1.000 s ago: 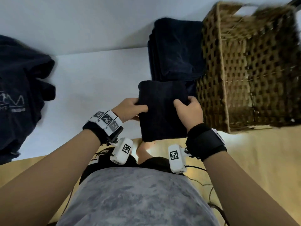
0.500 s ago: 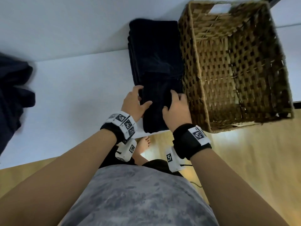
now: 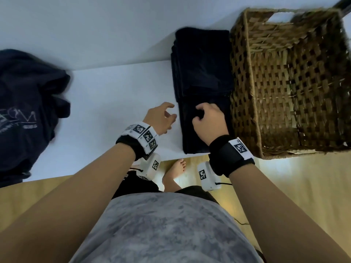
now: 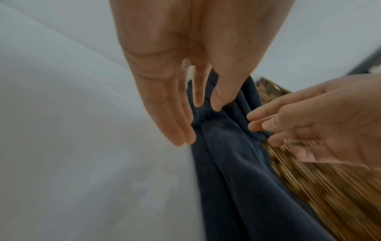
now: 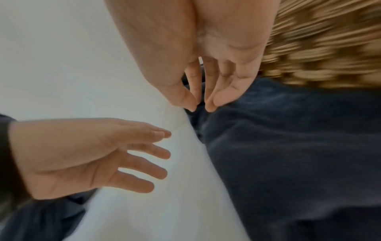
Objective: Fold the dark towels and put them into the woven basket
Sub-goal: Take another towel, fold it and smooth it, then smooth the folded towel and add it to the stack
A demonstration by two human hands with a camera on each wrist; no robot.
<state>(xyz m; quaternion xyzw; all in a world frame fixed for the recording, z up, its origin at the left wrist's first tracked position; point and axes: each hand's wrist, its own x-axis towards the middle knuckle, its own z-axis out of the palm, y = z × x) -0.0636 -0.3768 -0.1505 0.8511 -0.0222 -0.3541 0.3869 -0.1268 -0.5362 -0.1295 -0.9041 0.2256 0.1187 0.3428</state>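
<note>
A folded dark towel (image 3: 199, 133) lies on the white table (image 3: 114, 95), tight against the left wall of the woven basket (image 3: 288, 82). Just behind it sits a stack of folded dark towels (image 3: 203, 63). My right hand (image 3: 201, 112) hovers over the near towel, and its fingertips (image 5: 210, 107) touch the cloth without closing on it. My left hand (image 3: 169, 116) is open with loosely spread fingers, just off the towel's left edge (image 4: 198, 133). Nothing shows inside the basket from here.
A heap of unfolded dark cloth (image 3: 28, 111) with pale printed lettering lies at the table's left end. White tabletop runs between that heap and the towels. Wooden floor (image 3: 294, 186) and my bare foot (image 3: 176, 171) show below the table's near edge.
Both hands carried the folded towel forward and laid it down in front of the stack beside the basket. The left hand let go and drew off to the left; the right hand's grip loosened.
</note>
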